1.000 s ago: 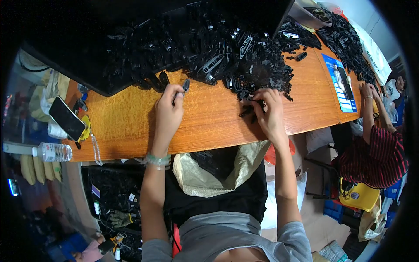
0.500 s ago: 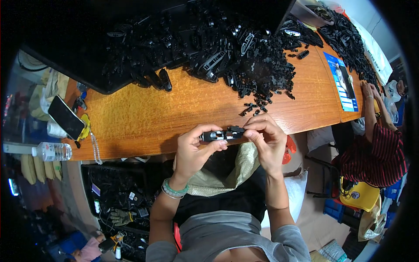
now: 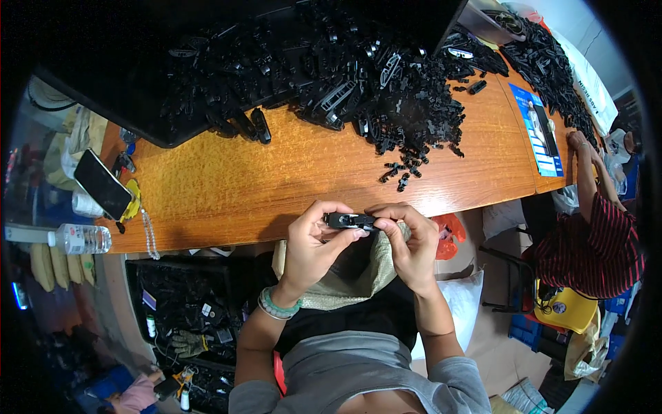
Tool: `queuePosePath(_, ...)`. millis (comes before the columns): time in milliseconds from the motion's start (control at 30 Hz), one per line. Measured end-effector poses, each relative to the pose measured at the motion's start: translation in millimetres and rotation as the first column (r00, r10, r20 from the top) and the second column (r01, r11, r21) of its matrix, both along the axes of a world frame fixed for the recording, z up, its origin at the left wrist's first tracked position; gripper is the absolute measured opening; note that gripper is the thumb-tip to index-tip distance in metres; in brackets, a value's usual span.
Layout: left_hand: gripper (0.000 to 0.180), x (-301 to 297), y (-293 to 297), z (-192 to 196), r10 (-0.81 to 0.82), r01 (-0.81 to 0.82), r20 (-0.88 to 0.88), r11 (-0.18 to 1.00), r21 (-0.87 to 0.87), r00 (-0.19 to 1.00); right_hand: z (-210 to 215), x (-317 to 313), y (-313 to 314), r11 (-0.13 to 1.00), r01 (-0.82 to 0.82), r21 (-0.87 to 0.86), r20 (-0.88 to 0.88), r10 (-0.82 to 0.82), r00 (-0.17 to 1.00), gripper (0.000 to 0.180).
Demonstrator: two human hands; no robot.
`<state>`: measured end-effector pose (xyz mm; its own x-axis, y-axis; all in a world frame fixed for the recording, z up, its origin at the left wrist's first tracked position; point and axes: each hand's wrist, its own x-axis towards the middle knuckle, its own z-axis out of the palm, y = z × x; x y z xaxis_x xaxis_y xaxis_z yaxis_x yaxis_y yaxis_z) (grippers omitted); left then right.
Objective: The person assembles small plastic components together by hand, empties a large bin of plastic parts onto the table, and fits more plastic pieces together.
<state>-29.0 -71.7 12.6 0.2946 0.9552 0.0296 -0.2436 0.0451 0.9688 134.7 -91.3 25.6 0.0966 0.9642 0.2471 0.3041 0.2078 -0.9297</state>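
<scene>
A small black plastic part [image 3: 350,221] is pinched between my left hand [image 3: 314,241] and my right hand [image 3: 407,241], just in front of the near edge of the orange wooden table [image 3: 276,179]. Both hands hover over an open beige cloth bag [image 3: 352,279] on my lap. A large heap of black plastic parts [image 3: 345,69] covers the far half of the table. A few loose black pieces [image 3: 400,172] lie closer to me. A bead bracelet circles my left wrist.
A phone [image 3: 102,184], keys and a water bottle [image 3: 79,239] sit at the table's left end. A blue booklet [image 3: 538,131] lies at the right end. A person in a striped shirt [image 3: 593,241] works at the right. A crate of black parts [image 3: 183,310] stands below left.
My hands left the pile on the table and drew back to my lap, bringing a black part between them. Since half a second ago the part has stayed pinched, shifting slightly.
</scene>
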Motion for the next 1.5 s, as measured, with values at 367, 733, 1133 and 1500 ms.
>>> queuePosePath(367,0.021,-2.9,0.1,6.2,-0.037,0.040,0.026,0.993,-0.113,0.999,-8.9,3.0,1.0,0.993,-0.033,0.111,0.265,0.003,0.964,0.005)
queuePosePath(733,0.019,-6.2,-2.5,-1.2,-0.025,0.046,-0.194,0.994,0.103,0.981,-11.9,9.2,-5.1,0.982,-0.089,-0.164,-0.040,0.084,0.996,0.027)
queuePosePath(1133,0.023,-0.3,101.6,-2.3,0.224,0.091,-0.559,0.872,0.480,0.798,-23.2,41.6,74.0,0.968,-0.089,0.234,0.526,-0.049,0.849,0.026)
queuePosePath(1500,0.023,39.0,164.2,-15.5,0.694,0.332,-0.642,0.551,0.765,0.326,-35.0,47.4,107.9,0.935,-0.167,0.314,0.741,-0.131,0.658,0.009)
